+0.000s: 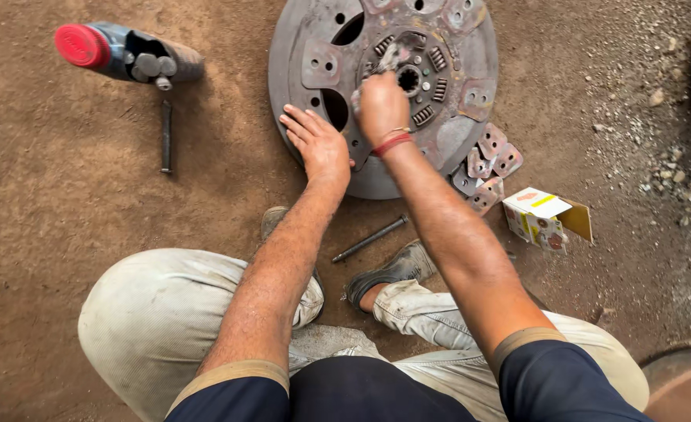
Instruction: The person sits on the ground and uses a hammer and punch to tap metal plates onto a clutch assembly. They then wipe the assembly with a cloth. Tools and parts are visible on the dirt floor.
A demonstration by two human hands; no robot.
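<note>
- A person squats on a brown dirt floor (64,195), knees wide apart, and looks down at a round metal clutch disc (470,55) that lies flat on the ground in front of the feet.
- The disc is grey and rusty, with a splined hole at its centre, coil springs set around the hub and riveted pads along its outer ring.
- The left hand (320,144) lies flat and open on the near edge of the disc, fingers spread and pressed against the metal.
- The right hand (381,105) is closed around a small tool (390,56) whose end is blurred; it rests over the hub area, just beside the splined hole. A red band circles the wrist.
- A small heap of loose friction pads (490,164) lies against the disc's near right edge, touching it.
- Just to the right of the pads stands an open cardboard box (545,217), white and yellow.
- A dark steel rod (370,238) lies on the floor between the disc and the person's shoes.
- A second, shorter rod (166,137) lies well to the left.
- Above it a cut-open dark bottle with a red cap (107,51) lies on its side and holds a few bolts.
</note>
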